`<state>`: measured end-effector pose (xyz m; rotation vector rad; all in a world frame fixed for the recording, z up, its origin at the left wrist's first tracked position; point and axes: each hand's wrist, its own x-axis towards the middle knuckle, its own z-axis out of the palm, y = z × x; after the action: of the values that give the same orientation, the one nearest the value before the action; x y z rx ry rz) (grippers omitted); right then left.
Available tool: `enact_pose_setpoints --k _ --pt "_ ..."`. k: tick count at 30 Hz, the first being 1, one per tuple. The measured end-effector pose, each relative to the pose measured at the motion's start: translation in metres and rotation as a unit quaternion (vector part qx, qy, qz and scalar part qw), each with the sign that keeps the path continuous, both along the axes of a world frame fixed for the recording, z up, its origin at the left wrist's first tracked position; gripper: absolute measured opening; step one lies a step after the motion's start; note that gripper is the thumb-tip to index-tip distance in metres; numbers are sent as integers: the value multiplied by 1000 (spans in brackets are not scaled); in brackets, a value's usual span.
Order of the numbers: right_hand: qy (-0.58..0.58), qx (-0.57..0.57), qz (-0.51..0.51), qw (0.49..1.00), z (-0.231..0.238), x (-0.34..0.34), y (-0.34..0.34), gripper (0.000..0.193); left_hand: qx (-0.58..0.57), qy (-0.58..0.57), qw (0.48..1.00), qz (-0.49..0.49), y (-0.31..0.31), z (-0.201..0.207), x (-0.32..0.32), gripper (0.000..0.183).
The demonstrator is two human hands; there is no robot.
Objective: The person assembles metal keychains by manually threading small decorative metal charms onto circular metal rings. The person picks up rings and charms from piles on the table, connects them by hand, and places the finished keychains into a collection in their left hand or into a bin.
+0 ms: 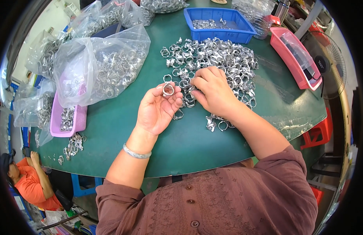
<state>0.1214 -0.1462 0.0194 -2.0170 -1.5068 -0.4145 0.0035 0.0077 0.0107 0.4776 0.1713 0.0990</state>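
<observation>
A pile of silvery metal rings [228, 58] spreads over the green table in front of me, several bearing ornamental shapes. My left hand [155, 113] is turned palm up at the pile's left edge, a bracelet on its wrist. Between its thumb and fingertips it grips one metal ring [164, 91], the band's opening facing up. My right hand [216, 92] is over the pile's near left part, back of the hand up. Its fingers are bent together among the rings; whatever they pinch is mostly hidden. A few loose rings [222, 125] lie below my right wrist.
Behind the pile stands a blue tray [224, 38] with some rings inside. Clear plastic bags of rings [122, 64] and a lilac basket [66, 133] are at left, a pink basket [293, 64] and fan [332, 62] at right. Another person [34, 184] sits lower left.
</observation>
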Motion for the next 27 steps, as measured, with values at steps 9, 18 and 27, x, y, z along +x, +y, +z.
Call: enact_pose_setpoints --k 9,18,27 --pt "-22 33 -1 999 -6 5 9 17 107 61 992 40 -1 0 -2 24" --pt "677 142 157 705 9 -1 -7 14 292 47 953 65 -17 8 -4 28" --pt "802 150 216 537 11 1 -9 13 346 10 936 69 -23 14 -6 35"
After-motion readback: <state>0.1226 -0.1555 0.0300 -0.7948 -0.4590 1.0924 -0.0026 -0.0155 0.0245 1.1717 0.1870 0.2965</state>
